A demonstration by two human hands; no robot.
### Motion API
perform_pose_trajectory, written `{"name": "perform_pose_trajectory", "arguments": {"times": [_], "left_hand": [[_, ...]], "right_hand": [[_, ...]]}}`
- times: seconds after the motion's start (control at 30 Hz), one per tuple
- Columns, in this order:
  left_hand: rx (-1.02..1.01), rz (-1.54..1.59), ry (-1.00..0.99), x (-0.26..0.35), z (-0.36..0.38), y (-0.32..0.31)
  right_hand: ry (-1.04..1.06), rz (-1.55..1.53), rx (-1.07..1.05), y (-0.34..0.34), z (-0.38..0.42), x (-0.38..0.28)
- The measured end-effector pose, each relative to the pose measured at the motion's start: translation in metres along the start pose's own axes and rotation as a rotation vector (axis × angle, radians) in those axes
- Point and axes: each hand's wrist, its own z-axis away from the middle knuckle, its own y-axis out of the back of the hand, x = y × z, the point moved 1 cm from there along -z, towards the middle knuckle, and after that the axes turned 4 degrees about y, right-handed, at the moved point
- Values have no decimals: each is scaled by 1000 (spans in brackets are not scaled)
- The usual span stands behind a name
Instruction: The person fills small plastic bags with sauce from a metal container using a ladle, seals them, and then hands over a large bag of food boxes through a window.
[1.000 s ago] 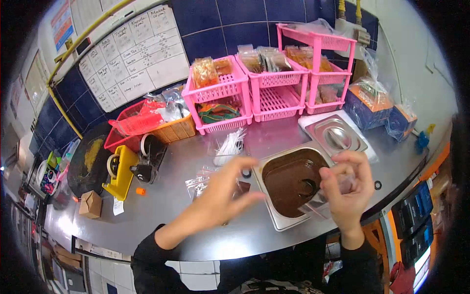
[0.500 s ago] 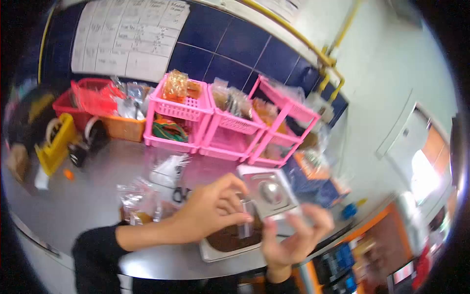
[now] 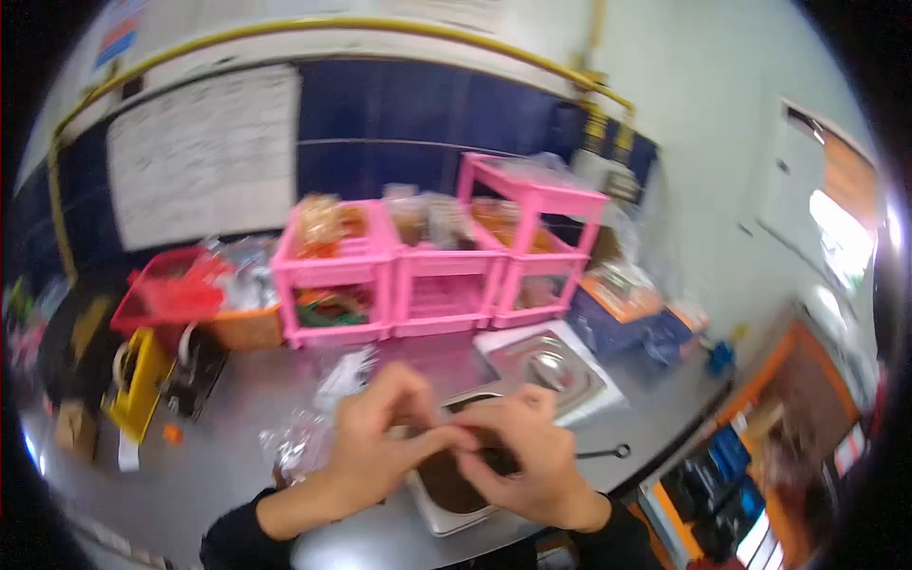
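My left hand (image 3: 385,437) and my right hand (image 3: 532,456) meet fingertip to fingertip, both pinched closed. A small clear plastic bag, seen in my left hand half a second ago, is mostly hidden between the blurred fingers. Just below them a steel pan (image 3: 442,524) holds brown powder (image 3: 451,484), partly covered by my hands. Its steel lid (image 3: 546,366) lies on a white sheet (image 3: 603,385) behind my right hand. A dark handle with a ring end (image 3: 617,451) sticks out to the right of the pan. Clear plastic bags (image 3: 299,442) lie left of my left wrist.
Pink racks (image 3: 399,275) with bagged goods stand along the back of the steel table (image 3: 237,475). To their left are a red basket (image 3: 157,290) and an orange bin (image 3: 247,331). A yellow holder (image 3: 138,389) stands at the left. A blue box (image 3: 627,328) is at the right.
My right hand has moved from holding apart to meeting the left hand's fingertips over the pan. Its fingers have closed. The view has tilted and shifted.
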Motion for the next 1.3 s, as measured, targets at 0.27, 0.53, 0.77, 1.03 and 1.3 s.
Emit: {"name": "perform_pose_trajectory", "arguments": {"times": [0.27, 0.53, 0.77, 1.03, 1.3], "left_hand": [[-49, 9, 53, 1, 7, -9], [-247, -430, 38, 48, 26, -10], [-112, -374, -92, 41, 48, -27], [-209, -432, -48, 60, 96, -45], [-117, -308, 50, 68, 130, -96]], "right_hand": [[36, 132, 230, -13, 21, 8], [151, 342, 291, -15, 34, -15], [162, 126, 319, -5, 48, -35], [169, 128, 216, 32, 85, -64], [64, 184, 299, 56, 119, -75]]}}
